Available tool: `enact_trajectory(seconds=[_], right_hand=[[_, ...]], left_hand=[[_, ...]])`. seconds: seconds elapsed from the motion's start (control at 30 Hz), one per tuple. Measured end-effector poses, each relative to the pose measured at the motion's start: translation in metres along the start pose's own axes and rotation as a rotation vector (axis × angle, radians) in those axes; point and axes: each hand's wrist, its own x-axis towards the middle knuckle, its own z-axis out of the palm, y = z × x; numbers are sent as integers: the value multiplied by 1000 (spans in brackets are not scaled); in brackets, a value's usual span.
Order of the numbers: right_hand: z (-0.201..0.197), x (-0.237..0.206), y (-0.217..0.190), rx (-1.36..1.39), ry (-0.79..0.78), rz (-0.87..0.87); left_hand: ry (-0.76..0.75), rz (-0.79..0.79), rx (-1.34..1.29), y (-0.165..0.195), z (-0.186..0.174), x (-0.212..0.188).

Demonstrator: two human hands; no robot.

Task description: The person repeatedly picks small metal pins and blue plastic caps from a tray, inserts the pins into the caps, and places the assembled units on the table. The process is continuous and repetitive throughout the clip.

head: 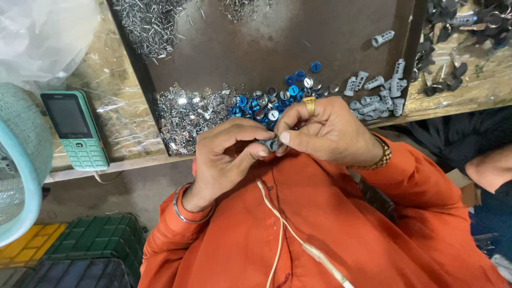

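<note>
My left hand (226, 154) and my right hand (325, 130) meet close to my chest, fingertips pinched together on a small grey metal part (270, 144). The part is mostly hidden by my thumbs. My right hand wears a gold ring and a gold wrist chain; my left wrist carries a steel bangle. Just beyond my fingers, on the dark brown tray (266, 48), lies a heap of blue and silver round caps (277, 98), with a pile of shiny flat metal bits (186, 112) to its left and grey slotted cylinders (376, 93) to its right.
A heap of thin metal pins (152, 24) fills the tray's far left corner. A teal keypad phone (74, 130) lies on the plastic-covered bench at left, beside a pale blue basket (18, 160). Dark metal parts (453, 48) sit far right. Stacked crates (80, 250) stand below.
</note>
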Motion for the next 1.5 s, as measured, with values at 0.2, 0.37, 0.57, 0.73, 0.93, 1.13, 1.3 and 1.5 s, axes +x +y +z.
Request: enact_trajectory(seconds=[0.2,0.37,0.57,0.73,0.93,1.13,1.3,1.5], right_hand=[[-6,5,-3,19,-88,43],[-5,8,0,-13,-65,46],[-3,5,2,-259,-16,1],[19,1,-11,-700,151,-310],[31,-1,0,-870,247,-877],[-3,-25,16,-1170,78,-1040],[-21,-8,-25,-1270,385,-787],[-51,12,-28,-1062,404,-519]], left_hand=[[-8,-151,-251,-7,0,-5],[7,-163,-273,-10,1,-4],[24,-138,-248,-10,2,-5],[134,90,197,-11,8,-11],[264,197,-121,-26,22,-13],[-18,-86,-469,-36,21,-13],[-64,-166,-624,-34,18,-7],[-135,-62,-478,-29,13,7]])
